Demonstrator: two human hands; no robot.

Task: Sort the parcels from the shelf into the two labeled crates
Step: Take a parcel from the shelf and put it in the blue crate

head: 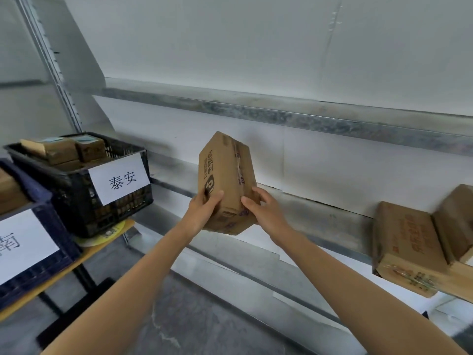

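Observation:
A taped brown cardboard parcel (225, 175) is held upright in the air in front of the shelf, gripped at its lower end by both hands. My left hand (203, 210) clasps its left face and my right hand (261, 207) its right face. To the left stands a black crate (76, 190) with a white paper label and a few small parcels inside. A dark blue crate (38, 242) with its own white label sits nearer, at the left edge. Two more cardboard parcels (404, 249) lie on the shelf at the right.
The metal shelf board (307, 219) runs across behind the held parcel, with a white wall above it. The crates rest on a low wooden table (84, 254) with dark legs. Below is a grey concrete floor (192, 316).

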